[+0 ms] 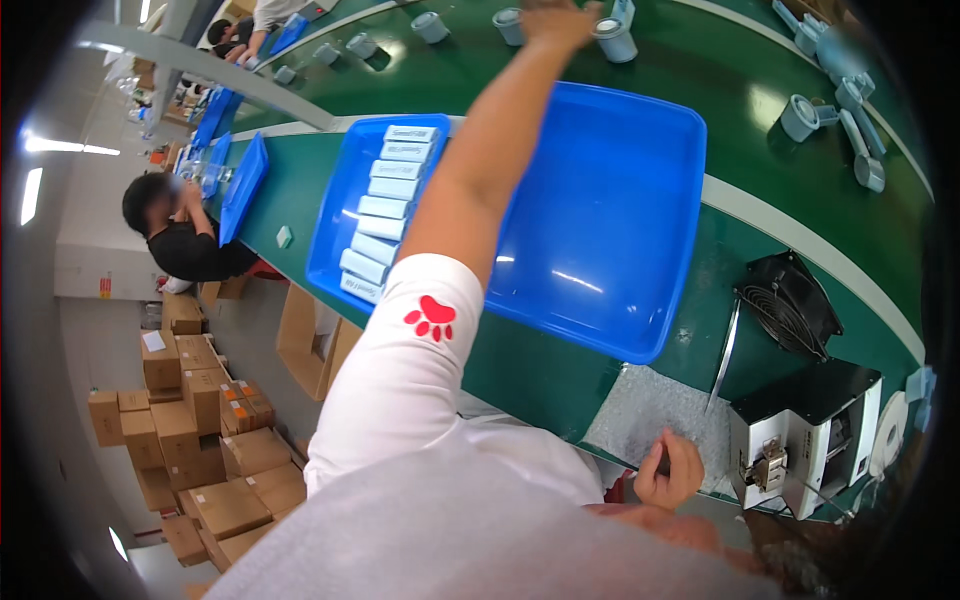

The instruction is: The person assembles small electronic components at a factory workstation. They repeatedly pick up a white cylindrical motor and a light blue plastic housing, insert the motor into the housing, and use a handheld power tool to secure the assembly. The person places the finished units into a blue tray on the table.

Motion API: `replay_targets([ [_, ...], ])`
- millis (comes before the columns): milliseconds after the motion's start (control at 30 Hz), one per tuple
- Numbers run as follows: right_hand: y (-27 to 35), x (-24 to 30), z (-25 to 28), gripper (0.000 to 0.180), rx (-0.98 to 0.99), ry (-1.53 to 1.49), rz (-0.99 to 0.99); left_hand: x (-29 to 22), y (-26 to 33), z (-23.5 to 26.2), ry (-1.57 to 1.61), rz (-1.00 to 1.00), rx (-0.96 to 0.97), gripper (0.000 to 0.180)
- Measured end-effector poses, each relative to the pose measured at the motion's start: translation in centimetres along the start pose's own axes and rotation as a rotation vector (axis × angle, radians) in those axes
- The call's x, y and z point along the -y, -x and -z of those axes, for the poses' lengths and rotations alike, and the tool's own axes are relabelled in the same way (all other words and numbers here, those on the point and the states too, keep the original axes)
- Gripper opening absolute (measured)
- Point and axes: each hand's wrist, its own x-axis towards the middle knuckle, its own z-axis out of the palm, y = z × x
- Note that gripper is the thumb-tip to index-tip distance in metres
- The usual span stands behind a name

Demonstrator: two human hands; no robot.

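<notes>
Reaching past tray edge, left grip between cups

Left arm extended well ahead of the torso, left hand blurred; right hand loosely curled, near the torso's right side.

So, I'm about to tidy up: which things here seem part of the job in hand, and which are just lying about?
Probably part of the job:
- pale blue cup beside the left hand
- large blue tray
- pale blue blocks in the narrower blue tray

Apparently just lying about:
- black fan
- stacked cardboard boxes
</notes>
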Motion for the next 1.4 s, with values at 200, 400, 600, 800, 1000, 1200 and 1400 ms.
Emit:
replay_targets([
  [200, 0.1, -0.1, -0.3, 0.018, 0.021, 0.058, -0.003, 16.1, -0.2, 1.9, 0.486, 0.149, 0.226, 0.062],
  [400, -3.1, 3.5, -0.7, 0.018, 0.209, -0.027, -0.178, 14.1, 12.3, 21.4, 1.794, 0.176, 0.525, 0.037],
  [600, -13.0, 13.5, -10.3, 0.019, 0.510, -0.303, 0.343, 19.2, 37.7, 34.5, 1.484, -0.259, 1.276, 0.054],
  [800, -15.2, 21.9, -27.3, 0.021, 0.803, -0.352, 0.601, 20.1, 58.4, 30.9, 2.225, 0.656, 1.026, 0.044],
  [1000, -14.7, 25.0, -35.6, 0.043, 0.769, 0.160, 0.793, 25.4, 64.9, 30.1, 2.090, 0.901, 0.723, 0.021],
  [1200, -14.7, 27.8, -33.1, 0.080, 0.647, 0.087, 0.667, 28.2, 59.4, 33.2, 1.876, 0.591, 0.717, 0.026],
  [1400, -12.8, 22.0, -23.8, 0.081, 0.639, -1.202, -0.203, 23.8, 52.7, 35.8, 1.696, 0.326, 0.528, 0.034],
])
